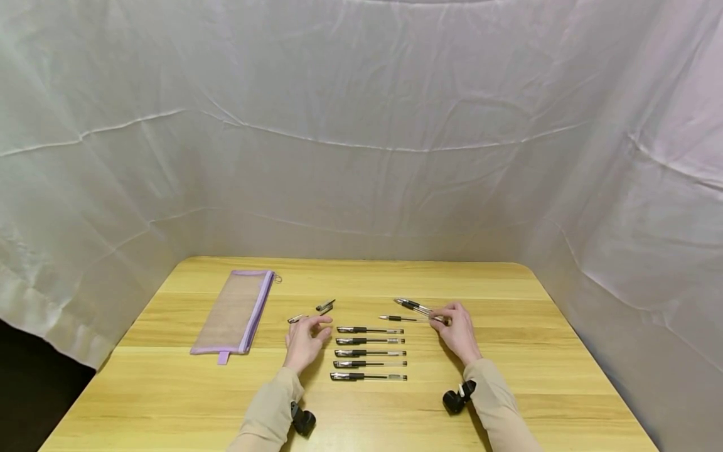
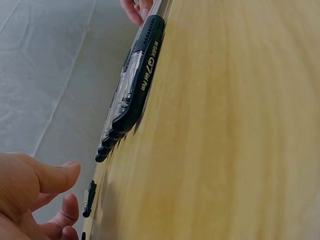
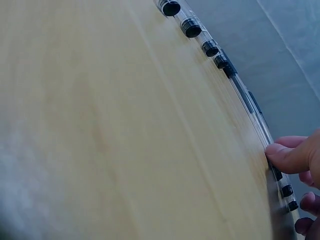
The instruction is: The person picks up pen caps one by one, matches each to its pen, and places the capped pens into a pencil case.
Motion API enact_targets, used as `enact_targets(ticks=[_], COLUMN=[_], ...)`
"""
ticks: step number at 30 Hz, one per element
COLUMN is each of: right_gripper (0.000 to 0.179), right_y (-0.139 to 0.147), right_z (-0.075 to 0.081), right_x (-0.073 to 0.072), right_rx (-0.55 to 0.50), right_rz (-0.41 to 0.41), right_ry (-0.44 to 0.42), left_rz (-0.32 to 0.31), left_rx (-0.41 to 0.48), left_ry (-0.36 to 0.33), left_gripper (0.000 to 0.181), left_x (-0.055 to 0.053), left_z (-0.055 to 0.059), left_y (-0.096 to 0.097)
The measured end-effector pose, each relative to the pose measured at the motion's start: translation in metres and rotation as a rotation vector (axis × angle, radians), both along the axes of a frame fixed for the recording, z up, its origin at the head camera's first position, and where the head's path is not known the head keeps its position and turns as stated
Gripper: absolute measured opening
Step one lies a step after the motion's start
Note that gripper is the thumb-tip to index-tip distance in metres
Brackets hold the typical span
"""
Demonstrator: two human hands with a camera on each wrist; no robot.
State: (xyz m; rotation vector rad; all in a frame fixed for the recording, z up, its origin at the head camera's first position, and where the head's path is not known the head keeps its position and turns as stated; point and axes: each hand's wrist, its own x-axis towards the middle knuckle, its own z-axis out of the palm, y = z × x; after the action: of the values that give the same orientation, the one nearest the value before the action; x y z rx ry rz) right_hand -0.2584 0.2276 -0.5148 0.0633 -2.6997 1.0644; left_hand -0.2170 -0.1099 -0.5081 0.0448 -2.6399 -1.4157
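My right hand (image 1: 456, 329) pinches the rear end of an uncapped gel pen (image 1: 398, 318) between thumb and fingers, its tip pointing left on the table. Beside it lie more uncapped pens (image 1: 411, 305), their rear ends close to the fingers. In the right wrist view the thumb (image 3: 287, 159) presses on a clear pen barrel. My left hand (image 1: 305, 342) hovers at the left with thumb and fingers apart, nothing seen between them. Just beyond its fingers lie loose black pen caps (image 1: 324, 306), and another cap (image 1: 297, 319) sits by its knuckles.
Several capped black gel pens (image 1: 369, 353) lie in a parallel column between the hands, caps to the left. A purple-edged mesh zip pouch (image 1: 234, 312) rests flat at the left of the wooden table (image 1: 536, 351). Grey curtain (image 1: 361, 157) surrounds the back and sides.
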Motion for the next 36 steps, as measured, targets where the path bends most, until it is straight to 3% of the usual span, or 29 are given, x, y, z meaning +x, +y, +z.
enact_targets(ticks=[13, 21, 27, 36], right_gripper=[0.004, 0.007, 0.009, 0.020], right_y=[0.001, -0.004, -0.008, -0.013], right_z=[0.000, 0.000, 0.005, 0.003], right_x=[0.002, 0.008, 0.016, 0.020], right_rx=[0.013, -0.041, -0.199, -0.571], right_rz=[0.021, 0.008, -0.028, -0.026], right_ry=[-0.015, 0.027, 0.001, -0.052], left_rz=[0.005, 0.065, 0.110, 0.115], left_rx=[0.008, 0.037, 0.036, -0.114], left_ry=[-0.004, 0.003, 0.031, 0.050], left_gripper=[0.023, 0.029, 0.028, 0.028], left_x=[0.002, -0.006, -0.017, -0.030], left_z=[0.003, 0.001, 0.002, 0.007], left_y=[-0.003, -0.010, -0.017, -0.013])
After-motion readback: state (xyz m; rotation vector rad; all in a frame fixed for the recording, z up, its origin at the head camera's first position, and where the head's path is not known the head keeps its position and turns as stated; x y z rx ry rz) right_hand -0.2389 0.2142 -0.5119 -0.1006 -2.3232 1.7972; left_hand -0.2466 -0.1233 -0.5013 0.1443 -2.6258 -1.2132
